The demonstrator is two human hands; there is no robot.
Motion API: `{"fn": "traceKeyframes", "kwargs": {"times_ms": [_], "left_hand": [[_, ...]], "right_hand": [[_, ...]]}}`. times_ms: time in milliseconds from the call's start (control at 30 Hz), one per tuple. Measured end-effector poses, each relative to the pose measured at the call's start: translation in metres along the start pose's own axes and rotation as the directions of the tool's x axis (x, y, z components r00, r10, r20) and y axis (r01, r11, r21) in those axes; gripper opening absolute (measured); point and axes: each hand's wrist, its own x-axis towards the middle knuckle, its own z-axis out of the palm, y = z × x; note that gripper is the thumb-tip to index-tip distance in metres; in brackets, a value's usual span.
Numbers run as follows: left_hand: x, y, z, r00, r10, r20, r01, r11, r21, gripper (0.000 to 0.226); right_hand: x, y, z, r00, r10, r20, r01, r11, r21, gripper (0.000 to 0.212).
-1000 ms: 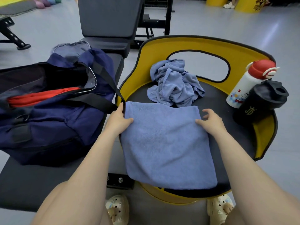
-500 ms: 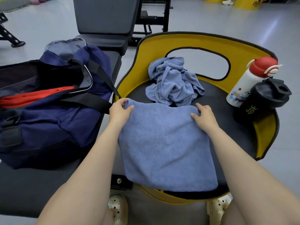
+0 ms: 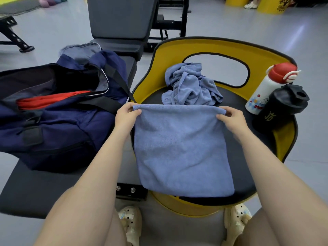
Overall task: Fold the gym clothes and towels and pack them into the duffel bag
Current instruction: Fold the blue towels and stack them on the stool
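Grey gym flooring is seen behind a yellow-rimmed seat (image 3: 200, 48). On it, a blue towel (image 3: 182, 150) is pinched at its far corners by the left hand (image 3: 126, 115) and right hand (image 3: 230, 118), its long axis running toward the person. Left of the towel, nearer the left hand, the open duffel bag (image 3: 58, 121) is seen holding red clothing (image 3: 51, 101). Beyond the towel, a crumpled towel (image 3: 190, 86) is left unfolded.

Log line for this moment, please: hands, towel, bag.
left hand: pinches far-left corner | right hand: pinches far-right corner | flat blue terry towel: half-folded on seat | navy fabric duffel bag: open
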Motion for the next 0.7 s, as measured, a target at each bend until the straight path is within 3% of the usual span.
{"fn": "traceKeyframes", "kwargs": {"times_ms": [267, 367, 500, 700], "left_hand": [[-0.039, 0.0, -0.017, 1.0, 0.005, 0.004, -0.005, 1.0, 0.015, 0.022], [-0.054, -0.001, -0.021, 1.0, -0.005, 0.019, 0.004, 0.996, 0.086, 0.022], [-0.082, -0.015, -0.017, 0.997, -0.072, 0.037, 0.07, 0.996, 0.051, 0.022], [-0.123, -0.038, -0.014, 1.0, -0.027, 0.004, 0.027, 0.999, -0.035, 0.028]], "right_hand": [[-0.041, -0.001, -0.03, 0.989, -0.084, 0.124, 0.089, 0.995, -0.033, 0.025], [-0.058, 0.0, -0.043, 0.978, -0.115, 0.176, 0.14, 0.98, -0.138, 0.022], [-0.081, 0.0, -0.056, 0.965, -0.099, 0.245, 0.151, 0.968, -0.201, 0.022], [-0.12, 0.024, -0.05, 0.979, -0.069, 0.192, 0.102, 0.981, -0.166, 0.03]]}}
